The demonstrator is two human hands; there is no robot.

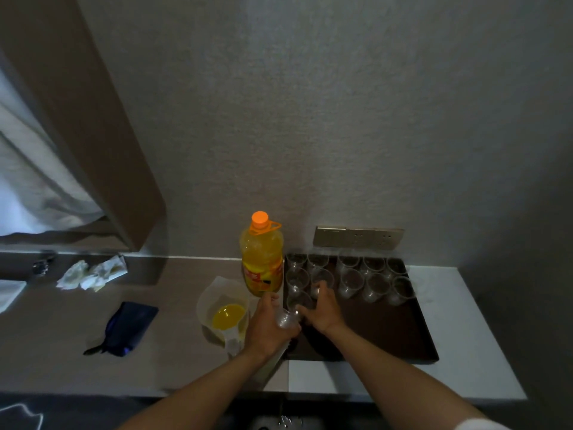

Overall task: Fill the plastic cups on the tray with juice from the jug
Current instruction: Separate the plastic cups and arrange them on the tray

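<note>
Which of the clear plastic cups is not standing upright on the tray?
The cup gripped in the left hand, above the tray's front left corner. It lies tilted on its side, while the other cups stand upright on the tray.

A single wide-angle camera, worn on the person's head, looks forward and steeply down over a counter (173,330) set against a grey wall (310,119). Both forearms reach in from the bottom edge, close under the lens. The dark tray (387,330) sits just right of centre, the wall fills the upper half, and the wide lens bends straight edges towards the frame's borders.
</note>
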